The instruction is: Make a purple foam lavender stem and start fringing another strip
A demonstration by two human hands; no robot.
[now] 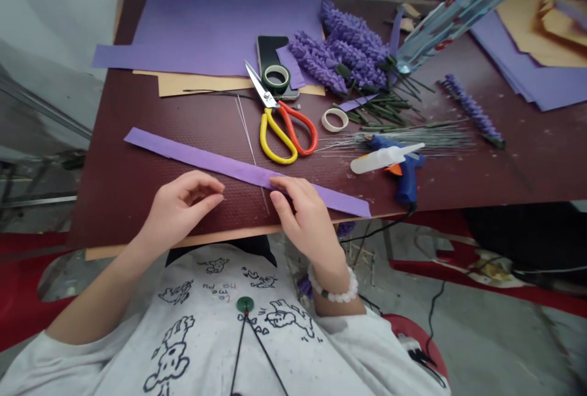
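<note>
A long purple paper strip lies slantwise across the dark red table. My right hand sits on its lower part, fingers over the strip and thumb at its near edge. My left hand is just below the strip with its fingers curled and thumb and forefinger slightly apart, holding nothing. A thin steel wire runs down past the strip to the table between my hands. Scissors with yellow and orange handles lie beyond the strip.
Farther back lie purple paper lavender sprays, a blue hot glue gun, a bundle of florist wires, a green tape roll, a phone and purple sheets. A clear bottle leans in at top right.
</note>
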